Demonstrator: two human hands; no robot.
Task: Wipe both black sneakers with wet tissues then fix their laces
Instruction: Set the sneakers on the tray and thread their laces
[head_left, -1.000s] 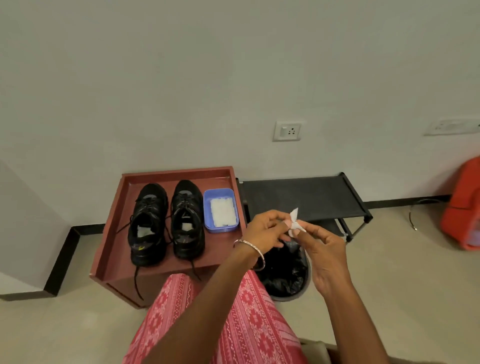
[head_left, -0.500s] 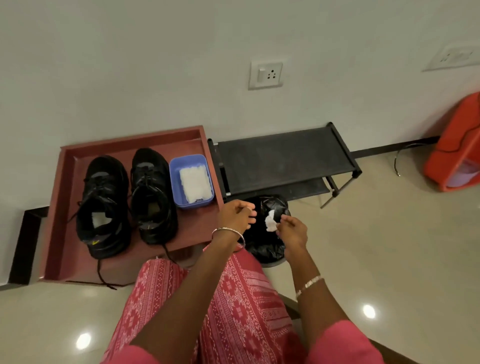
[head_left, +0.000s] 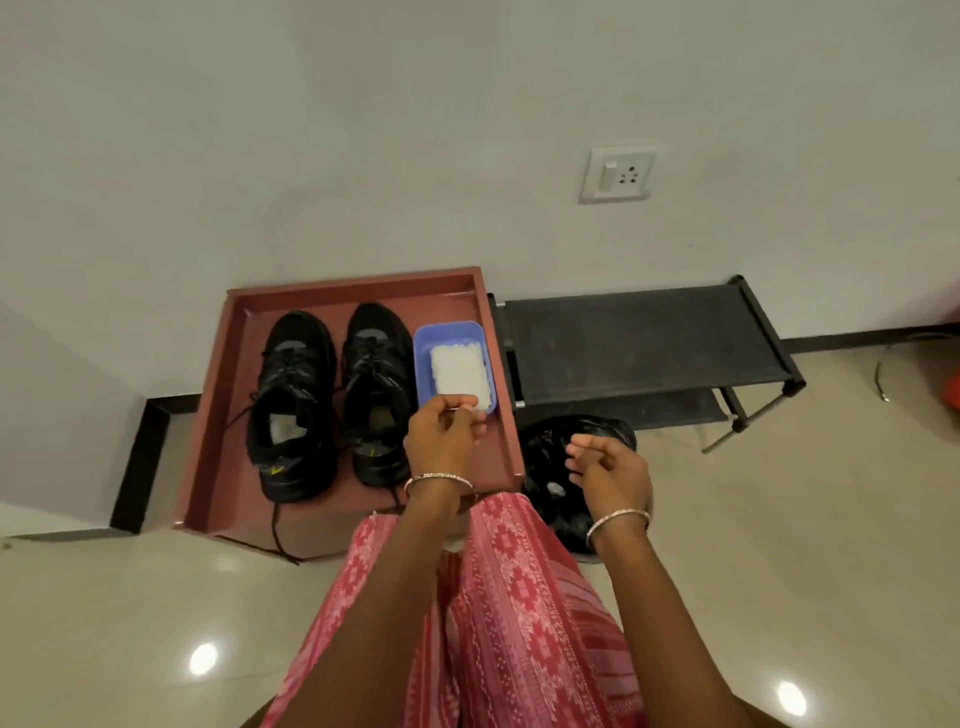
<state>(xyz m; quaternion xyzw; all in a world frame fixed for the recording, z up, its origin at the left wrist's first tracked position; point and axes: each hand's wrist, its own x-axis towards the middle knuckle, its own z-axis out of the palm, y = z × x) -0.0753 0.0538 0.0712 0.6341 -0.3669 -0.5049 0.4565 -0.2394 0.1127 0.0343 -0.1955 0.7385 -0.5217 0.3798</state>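
Indoors, glossy beige floor (head_left: 779, 545), white wall (head_left: 363, 130), left hand (head_left: 441, 441) pinching wet tissues (head_left: 460, 371), right hand (head_left: 613, 467) loosely curled, empty.

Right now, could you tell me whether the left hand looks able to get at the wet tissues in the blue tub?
Probably yes. The left hand is already at the near edge of the blue tub, which is open-topped, its fingers over the near edge of the wet tissues. Nothing lies between them.
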